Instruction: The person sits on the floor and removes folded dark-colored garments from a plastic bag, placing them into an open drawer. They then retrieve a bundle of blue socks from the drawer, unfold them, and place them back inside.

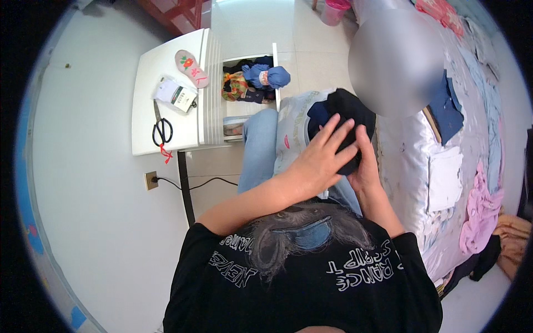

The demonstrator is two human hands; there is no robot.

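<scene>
A bundle of black and navy cloth (345, 104) rests over my lap. It partly covers a pale plastic bag (295, 125) with printing on it. My left hand (318, 162) lies across the near side of the bundle, fingers spread and pressed to the cloth. On the bundle's right side, my right hand (365, 162) grips the fabric, thumb up and the other fingers hidden beneath. The two hands meet near the fingertips and hold the bundle between them.
To the left stands a white cabinet (145, 125) bearing black-handled scissors (161, 127), an embroidered insole (190, 68) and packaged socks (175, 95). Its open drawer (275, 54) holds blue yarn (266, 77) and fabrics. On the right, a bed (399, 166) carries folded clothes (445, 179).
</scene>
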